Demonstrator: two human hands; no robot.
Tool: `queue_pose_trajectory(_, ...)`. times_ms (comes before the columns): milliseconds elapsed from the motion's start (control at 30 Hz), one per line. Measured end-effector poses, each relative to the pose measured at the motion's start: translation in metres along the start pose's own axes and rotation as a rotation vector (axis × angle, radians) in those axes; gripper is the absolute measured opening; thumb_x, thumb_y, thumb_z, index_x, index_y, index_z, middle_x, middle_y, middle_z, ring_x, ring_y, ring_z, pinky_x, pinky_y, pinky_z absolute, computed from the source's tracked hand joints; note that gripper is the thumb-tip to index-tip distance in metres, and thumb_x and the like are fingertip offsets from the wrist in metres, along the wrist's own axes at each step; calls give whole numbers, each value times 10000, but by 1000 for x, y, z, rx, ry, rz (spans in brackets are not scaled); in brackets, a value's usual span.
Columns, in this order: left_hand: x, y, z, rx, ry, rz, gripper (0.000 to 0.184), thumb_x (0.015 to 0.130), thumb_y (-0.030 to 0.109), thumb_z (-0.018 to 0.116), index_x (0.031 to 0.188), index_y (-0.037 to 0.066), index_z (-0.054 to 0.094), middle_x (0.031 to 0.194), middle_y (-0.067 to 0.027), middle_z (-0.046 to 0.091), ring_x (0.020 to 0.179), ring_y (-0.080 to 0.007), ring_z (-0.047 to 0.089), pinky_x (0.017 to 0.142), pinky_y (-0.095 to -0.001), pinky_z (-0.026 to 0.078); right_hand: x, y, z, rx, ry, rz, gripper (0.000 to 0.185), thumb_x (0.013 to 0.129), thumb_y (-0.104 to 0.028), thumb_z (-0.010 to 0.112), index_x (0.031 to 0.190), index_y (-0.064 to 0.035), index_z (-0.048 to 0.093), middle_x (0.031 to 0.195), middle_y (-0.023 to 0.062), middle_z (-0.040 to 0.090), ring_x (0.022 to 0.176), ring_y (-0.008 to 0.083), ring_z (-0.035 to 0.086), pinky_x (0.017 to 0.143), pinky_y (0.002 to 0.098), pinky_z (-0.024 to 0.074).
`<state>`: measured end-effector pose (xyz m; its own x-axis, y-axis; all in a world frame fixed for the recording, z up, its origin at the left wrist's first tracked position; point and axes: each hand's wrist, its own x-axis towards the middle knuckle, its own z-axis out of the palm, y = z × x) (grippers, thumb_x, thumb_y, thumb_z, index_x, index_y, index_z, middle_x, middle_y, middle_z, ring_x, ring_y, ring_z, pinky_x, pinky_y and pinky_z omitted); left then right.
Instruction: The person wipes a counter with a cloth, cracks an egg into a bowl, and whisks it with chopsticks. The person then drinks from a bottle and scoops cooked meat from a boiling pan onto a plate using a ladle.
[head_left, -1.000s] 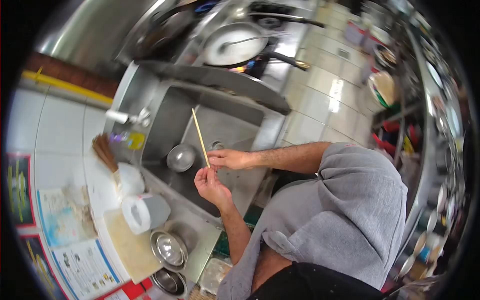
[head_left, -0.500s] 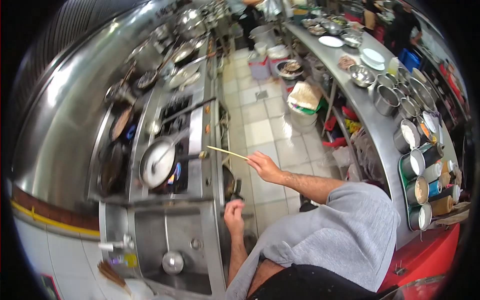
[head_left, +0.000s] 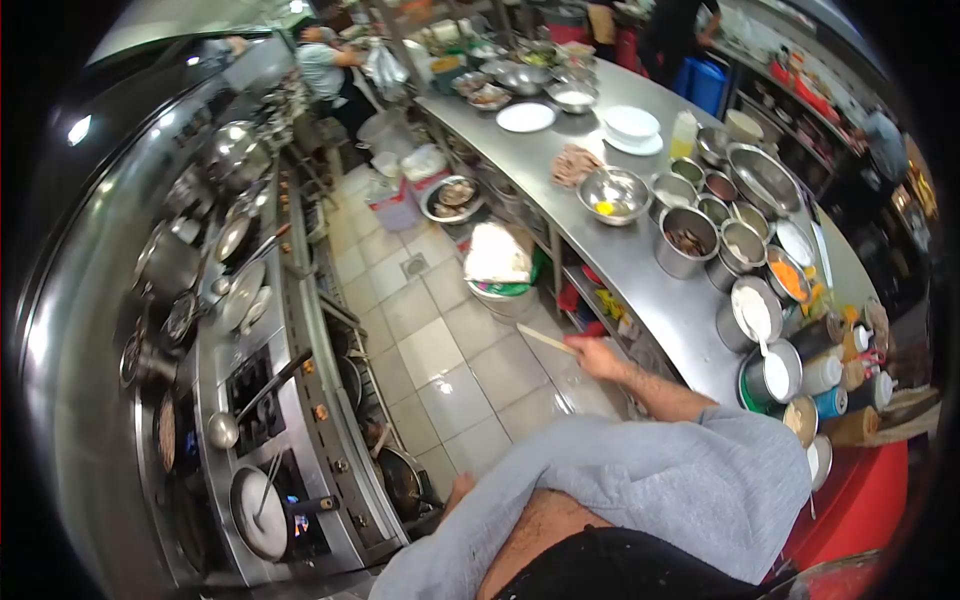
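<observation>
My right hand (head_left: 597, 357) is closed around one end of a thin pale wooden stick (head_left: 546, 339). It is held over the tiled floor, between the stove and the steel counter. Low beside the stove front, my left hand (head_left: 460, 490) shows only in part; the grey shirt hides most of it and its fingers cannot be made out. On the stove to the left, a frying pan (head_left: 255, 540) holds white liquid with a metal utensil standing in it, and a blue flame burns at its side. A long-handled ladle (head_left: 224, 431) lies across the neighbouring burner.
A long steel counter (head_left: 650, 290) carries a metal bowl (head_left: 614, 196) with yolk-coloured contents, white plates (head_left: 632, 122), several pots and bottles. A cloth-topped bucket (head_left: 498, 255) stands on the floor beneath its edge. Farther back, a person (head_left: 325, 75) holds a plastic bag; others stand behind the counter.
The view has swung right, toward the counter, and the sink has left it. My right hand, still holding the stick, has moved toward the counter. My left hand is now mostly hidden.
</observation>
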<state>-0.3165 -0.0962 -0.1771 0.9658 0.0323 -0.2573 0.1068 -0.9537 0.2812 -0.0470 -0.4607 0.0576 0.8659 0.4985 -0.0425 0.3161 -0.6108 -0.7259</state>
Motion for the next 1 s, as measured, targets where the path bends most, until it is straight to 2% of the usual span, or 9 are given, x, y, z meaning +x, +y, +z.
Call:
queue_pose_trajectory(33, 11, 3, -4, -19, 54, 20, 379, 736, 288, 625, 955, -20, 602, 866, -198, 636, 761, -289, 627, 702, -391, 495, 10, 4, -7, 10, 123, -67, 286, 809, -58, 460, 1068, -51, 581, 940, 231, 599, 889, 390, 579, 776, 429, 475)
queue_pose_trajectory(67, 33, 44, -71, -608, -165, -477, 459, 687, 182, 680, 1073, -27, 546, 982, -211, 612, 893, -330, 601, 776, -396, 481, 16, -6, -24, 51, 163, -31, 297, 817, -64, 476, 1103, -65, 554, 938, 230, 601, 877, 395, 579, 762, 429, 479)
queue_pose_trajectory(233, 223, 88, -133, -546, -59, 2, 455, 677, 114, 705, 1082, -18, 544, 1063, -193, 585, 995, -313, 564, 854, -372, 452, 52, -41, -95, 113, 377, 166, 303, 849, -96, 470, 1147, -83, 525, 949, 203, 609, 894, 367, 580, 786, 428, 457)
queue_pose_trajectory(300, 279, 132, -184, -553, 21, 179, 455, 730, 84, 649, 1150, -1, 498, 1082, -150, 576, 875, -210, 583, 780, -336, 480, 68, -31, -117, 17, 510, 205, 299, 835, -99, 486, 1126, -70, 550, 1020, 189, 601, 941, 365, 564, 811, 429, 451)
queue_pose_trajectory(567, 392, 298, -345, -814, -124, 664, 793, 712, 112, 717, 1361, 109, 261, 1282, -151, 331, 972, -226, 540, 793, -359, 495, 110, -19, -230, -577, 620, 591, 273, 812, -128, 479, 1036, -114, 636, 890, 160, 631, 854, 334, 606, 749, 437, 480)
queue_pose_trajectory(700, 434, 342, -356, -842, -201, 753, 871, 694, 169, 757, 1377, 127, 219, 1285, -173, 282, 996, -250, 534, 794, -348, 502, 136, -23, -243, -700, 353, 910, 256, 807, -146, 480, 979, -116, 668, 899, 150, 646, 876, 323, 616, 769, 429, 487)
queue_pose_trajectory(833, 455, 368, -345, -865, -207, 708, 893, 676, 211, 781, 1370, 125, 226, 1276, -203, 278, 971, -250, 542, 799, -335, 501, 146, 12, -233, -353, 300, 689, 229, 749, -107, 523, 930, -92, 663, 870, 172, 646, 896, 322, 616, 785, 431, 485)
queue_pose_trajectory(900, 460, 373, -333, -894, -215, 695, 805, 678, 211, 780, 1324, 96, 315, 1300, -199, 265, 963, -257, 519, 777, -342, 494, 144, 42, -230, -233, 588, 580, 224, 769, -120, 505, 936, -95, 651, 839, 180, 643, 880, 330, 614, 771, 444, 481)
queue_pose_trajectory(1000, 458, 381, -331, -766, -35, 766, 653, 665, 212, 783, 1202, 68, 439, 1274, -230, 287, 957, -297, 513, 789, -337, 480, 144, 10, -237, -444, 393, 714, 229, 843, -186, 490, 979, -80, 640, 875, 197, 632, 848, 366, 604, 734, 426, 487)
